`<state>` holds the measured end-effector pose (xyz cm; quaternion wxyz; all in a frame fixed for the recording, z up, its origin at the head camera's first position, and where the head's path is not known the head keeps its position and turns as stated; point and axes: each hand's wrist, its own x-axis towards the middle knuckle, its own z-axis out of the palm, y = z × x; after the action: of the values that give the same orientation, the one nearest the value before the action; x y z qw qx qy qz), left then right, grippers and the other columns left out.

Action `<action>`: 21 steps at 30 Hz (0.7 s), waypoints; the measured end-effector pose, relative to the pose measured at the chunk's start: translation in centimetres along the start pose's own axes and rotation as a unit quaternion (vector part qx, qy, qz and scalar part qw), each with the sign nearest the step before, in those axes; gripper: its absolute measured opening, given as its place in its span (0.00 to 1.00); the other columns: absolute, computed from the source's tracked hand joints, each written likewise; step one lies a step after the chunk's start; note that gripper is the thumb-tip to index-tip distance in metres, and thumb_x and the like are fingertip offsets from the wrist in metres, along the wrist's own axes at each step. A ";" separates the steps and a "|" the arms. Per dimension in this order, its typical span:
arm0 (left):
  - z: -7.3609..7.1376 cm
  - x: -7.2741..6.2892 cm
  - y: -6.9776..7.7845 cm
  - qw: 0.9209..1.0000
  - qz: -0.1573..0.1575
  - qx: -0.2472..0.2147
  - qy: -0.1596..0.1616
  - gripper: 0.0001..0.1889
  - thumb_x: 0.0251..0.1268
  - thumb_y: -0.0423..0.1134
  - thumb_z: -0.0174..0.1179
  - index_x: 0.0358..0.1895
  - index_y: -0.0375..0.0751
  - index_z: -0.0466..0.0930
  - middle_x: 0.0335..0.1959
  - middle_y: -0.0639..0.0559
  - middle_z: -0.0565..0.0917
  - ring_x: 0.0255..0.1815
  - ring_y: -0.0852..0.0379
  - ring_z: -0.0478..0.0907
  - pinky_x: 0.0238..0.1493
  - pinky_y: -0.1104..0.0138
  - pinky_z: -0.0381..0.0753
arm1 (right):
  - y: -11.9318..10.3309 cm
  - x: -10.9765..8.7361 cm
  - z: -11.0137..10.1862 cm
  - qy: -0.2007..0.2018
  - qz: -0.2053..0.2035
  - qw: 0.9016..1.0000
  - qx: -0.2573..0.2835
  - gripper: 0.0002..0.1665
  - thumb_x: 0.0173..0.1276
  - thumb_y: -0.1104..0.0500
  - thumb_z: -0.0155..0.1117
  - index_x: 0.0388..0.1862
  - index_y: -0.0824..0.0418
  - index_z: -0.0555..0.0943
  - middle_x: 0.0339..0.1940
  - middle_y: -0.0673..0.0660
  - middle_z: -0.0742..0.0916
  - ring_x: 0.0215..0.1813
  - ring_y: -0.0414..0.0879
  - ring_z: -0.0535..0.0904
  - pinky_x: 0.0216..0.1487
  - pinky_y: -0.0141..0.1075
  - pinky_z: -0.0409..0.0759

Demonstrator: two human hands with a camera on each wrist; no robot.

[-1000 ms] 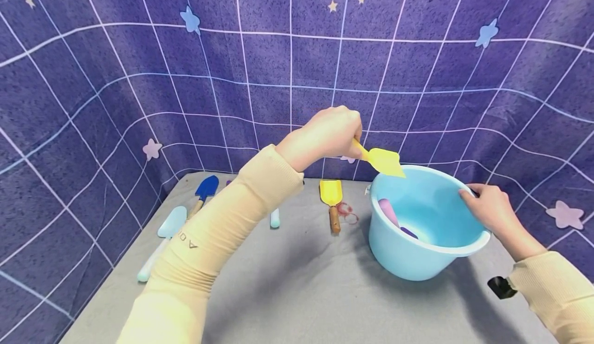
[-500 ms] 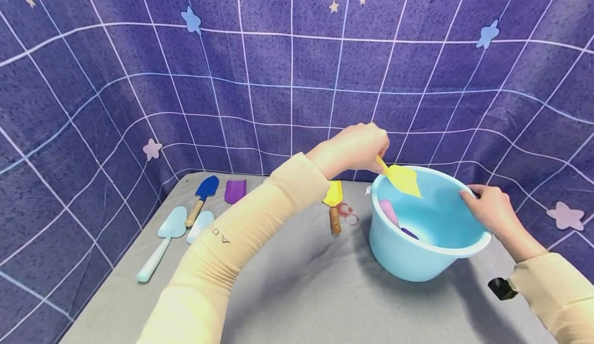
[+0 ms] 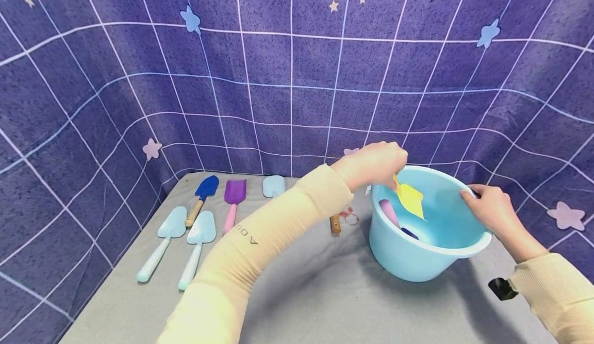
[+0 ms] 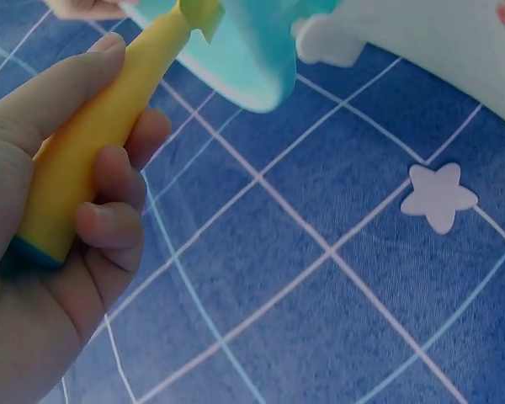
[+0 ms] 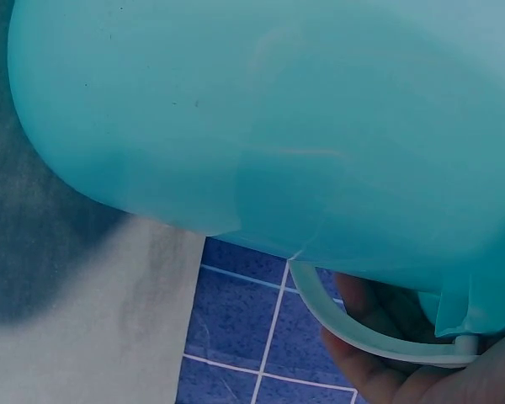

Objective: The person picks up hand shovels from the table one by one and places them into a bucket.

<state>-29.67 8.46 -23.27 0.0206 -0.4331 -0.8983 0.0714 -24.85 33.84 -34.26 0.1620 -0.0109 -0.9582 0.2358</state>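
The left hand [image 3: 377, 164] grips the yellow shovel [image 3: 411, 200] by its handle; the blade is inside the mouth of the blue tub [image 3: 413, 261], not yet released. The right hand [image 3: 493, 211] grips the tub's right side at the rim. Already inside, at left: a pink item [image 3: 389, 212] and a dark blue item [image 3: 409, 233]. Outside, left on the tabletop [image 3: 325, 297]: a blue trowel [image 3: 207, 185], two pale-blue trowels [image 3: 172, 223], a purple shovel [image 3: 235, 192], a pale-blue blade [image 3: 274, 185] and a wooden handle [image 3: 335, 224]. Placement appears under half complete.
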 end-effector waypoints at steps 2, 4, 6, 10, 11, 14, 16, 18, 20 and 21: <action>0.4 0.3 0.4 1.000 0.006 0.009 -0.009 0.13 0.53 0.49 0.68 0.39 0.48 0.81 0.38 0.58 0.80 0.40 0.60 0.77 0.40 0.69 0.75 | -0.1 0.0 0.0 0.001 0.000 1.000 0.000 0.25 0.68 0.56 0.51 0.49 0.80 0.75 0.42 0.79 0.80 0.37 0.69 0.78 0.38 0.55 0.75; 0.8 0.7 0.7 1.000 0.012 0.015 -0.017 0.14 0.53 0.49 0.68 0.40 0.49 0.80 0.38 0.58 0.79 0.40 0.61 0.76 0.40 0.69 0.75 | 0.0 0.0 0.0 0.003 0.000 1.000 0.000 0.25 0.68 0.56 0.51 0.49 0.80 0.75 0.41 0.79 0.80 0.36 0.69 0.78 0.37 0.55 0.75; 1.2 1.1 1.0 0.999 0.016 0.016 -0.026 0.13 0.53 0.48 0.68 0.40 0.49 0.80 0.37 0.59 0.80 0.39 0.61 0.76 0.40 0.69 0.75 | 0.0 0.0 0.0 0.004 0.000 1.000 0.001 0.25 0.68 0.56 0.52 0.48 0.80 0.75 0.41 0.79 0.80 0.36 0.68 0.79 0.37 0.55 0.75; 2.0 1.7 1.5 0.999 0.019 0.013 -0.037 0.09 0.53 0.45 0.67 0.36 0.49 0.80 0.34 0.60 0.79 0.36 0.61 0.74 0.39 0.69 0.75 | -0.1 0.0 0.0 0.004 0.002 1.000 0.001 0.25 0.68 0.56 0.52 0.48 0.80 0.75 0.41 0.79 0.80 0.36 0.68 0.79 0.37 0.55 0.76; 2.3 1.8 1.7 0.999 0.017 0.011 -0.040 0.09 0.53 0.45 0.67 0.35 0.50 0.80 0.33 0.60 0.78 0.35 0.61 0.72 0.38 0.69 0.74 | -0.1 0.0 0.0 0.003 0.002 1.000 0.002 0.25 0.68 0.56 0.52 0.49 0.80 0.75 0.41 0.79 0.81 0.35 0.67 0.79 0.37 0.54 0.76; 3.0 2.1 2.0 0.999 0.011 0.004 -0.049 0.09 0.53 0.44 0.68 0.35 0.50 0.79 0.32 0.60 0.76 0.33 0.61 0.69 0.37 0.69 0.73 | 0.0 0.0 0.1 0.003 0.003 1.000 0.001 0.25 0.68 0.56 0.52 0.49 0.80 0.75 0.40 0.78 0.81 0.35 0.67 0.79 0.36 0.53 0.76; 3.4 2.3 2.2 0.999 0.008 0.000 -0.054 0.12 0.52 0.44 0.69 0.37 0.50 0.78 0.32 0.60 0.75 0.33 0.61 0.68 0.37 0.70 0.73 | 0.0 0.0 0.1 0.004 0.004 1.000 0.001 0.25 0.69 0.56 0.52 0.49 0.80 0.75 0.40 0.78 0.81 0.35 0.67 0.79 0.36 0.53 0.76; 3.8 2.4 2.3 0.998 0.005 -0.001 -0.059 0.13 0.51 0.45 0.70 0.38 0.50 0.77 0.33 0.60 0.75 0.34 0.61 0.68 0.39 0.70 0.73 | 0.1 0.1 0.1 0.004 0.005 1.000 0.000 0.25 0.69 0.56 0.52 0.49 0.80 0.75 0.41 0.78 0.81 0.36 0.68 0.79 0.37 0.54 0.76; 4.3 2.6 2.4 0.998 0.006 0.000 -0.060 0.14 0.50 0.45 0.71 0.39 0.50 0.77 0.34 0.60 0.75 0.35 0.61 0.69 0.40 0.70 0.73 | 0.1 0.1 0.1 0.002 0.006 1.000 0.000 0.26 0.69 0.56 0.52 0.49 0.80 0.75 0.41 0.78 0.81 0.37 0.68 0.79 0.38 0.55 0.75; 4.5 2.6 2.5 0.998 0.006 0.000 -0.060 0.14 0.50 0.44 0.70 0.39 0.50 0.77 0.34 0.60 0.75 0.35 0.61 0.69 0.41 0.70 0.73 | 0.1 0.1 0.2 0.001 0.006 1.000 0.000 0.26 0.69 0.56 0.51 0.49 0.80 0.75 0.41 0.78 0.81 0.37 0.68 0.79 0.38 0.55 0.75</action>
<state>-29.85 11.55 -28.10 -0.0342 -0.4329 -0.8955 0.0973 -24.95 33.89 -34.43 0.1619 -0.0168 -0.9579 0.2364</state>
